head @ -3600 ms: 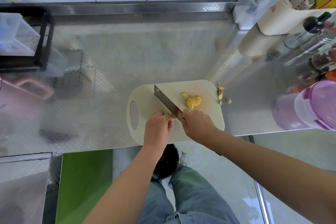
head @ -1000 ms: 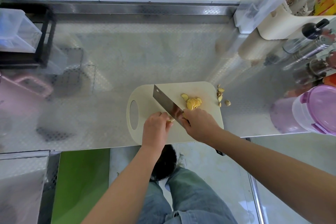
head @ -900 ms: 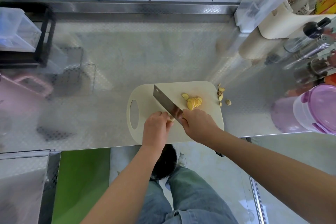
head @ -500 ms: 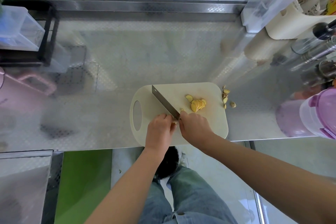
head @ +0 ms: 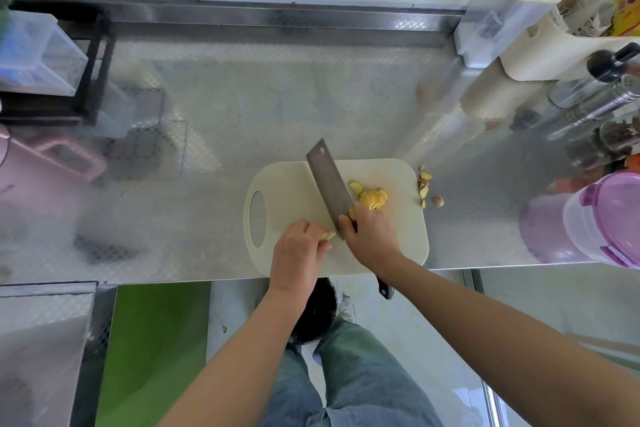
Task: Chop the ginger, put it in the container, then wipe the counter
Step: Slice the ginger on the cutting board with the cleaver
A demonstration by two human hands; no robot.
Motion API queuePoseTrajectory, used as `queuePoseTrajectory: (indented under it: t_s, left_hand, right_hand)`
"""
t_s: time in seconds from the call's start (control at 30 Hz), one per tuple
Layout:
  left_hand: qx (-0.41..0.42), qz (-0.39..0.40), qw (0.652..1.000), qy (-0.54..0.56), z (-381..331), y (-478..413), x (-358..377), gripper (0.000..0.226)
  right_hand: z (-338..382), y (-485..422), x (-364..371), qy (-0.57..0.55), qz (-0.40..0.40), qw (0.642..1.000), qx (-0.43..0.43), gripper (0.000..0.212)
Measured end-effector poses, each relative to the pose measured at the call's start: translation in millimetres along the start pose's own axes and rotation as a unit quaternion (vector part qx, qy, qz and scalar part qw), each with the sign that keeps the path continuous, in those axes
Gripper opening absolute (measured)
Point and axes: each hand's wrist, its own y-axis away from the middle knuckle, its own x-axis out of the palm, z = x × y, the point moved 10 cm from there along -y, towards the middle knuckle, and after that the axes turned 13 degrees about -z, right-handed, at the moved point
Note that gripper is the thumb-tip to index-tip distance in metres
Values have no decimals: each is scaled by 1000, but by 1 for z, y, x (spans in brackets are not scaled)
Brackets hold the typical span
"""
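A cream cutting board [head: 287, 198] lies at the steel counter's front edge. My left hand [head: 298, 250] pins a small ginger piece [head: 327, 236] against the board. My right hand [head: 370, 236] grips a cleaver [head: 329, 184], its blade lifted and tilted over the board beside the ginger piece. A pile of yellow ginger slices [head: 372, 198] sits just right of the blade. Ginger peel scraps [head: 426, 187] lie on the counter off the board's right edge. A purple-lidded container [head: 602, 222] stands at the right.
Bottles, a cream holder and a clear box crowd the back right. A black rack with clear bins [head: 45, 55] and a pink jug [head: 41, 163] are at the left. The steel counter [head: 263, 97] stretches behind the board.
The cleaver blade has lifted and tilted so its flat face shows. Both hands stay in place on the board, and the slice pile is unchanged.
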Motion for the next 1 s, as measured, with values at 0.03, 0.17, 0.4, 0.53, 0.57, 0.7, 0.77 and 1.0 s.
queuePoseTrajectory:
  t_s: [0.03, 0.17, 0.4, 0.53, 0.57, 0.7, 0.77, 1.0]
  left_hand:
    - [-1, -2, 1000, 5, 0, 2, -1, 23]
    - [-13, -18, 1000, 22, 0, 6, -6, 32]
    - [-50, -12, 999, -2, 6, 1, -8, 10]
    - [-46, -11, 999, 4, 6, -1, -7, 12]
    - [-45, -11, 999, 7, 7, -2, -7, 12]
    - [-42, -4, 999, 8, 6, -3, -6, 10]
    - [-40, 2, 999, 4, 7, -4, -4, 9]
    - [-26, 16, 999, -10, 4, -8, -2, 9]
  right_hand:
    - [1, 0, -3, 0, 1, 1000, -6, 27]
    - [3, -1, -14, 25, 15, 999, -42, 27]
    - [12, 15, -14, 70, 53, 991, -100, 28]
    - [16, 16, -14, 85, 57, 988, -116, 29]
    - [17, 17, -14, 92, 61, 986, -122, 26]
    - [22, 18, -14, 125, 66, 979, -148, 21]
    - [24, 18, -13, 144, 71, 975, -156, 20]
    - [23, 18, 2, 158, 86, 973, -145, 19]
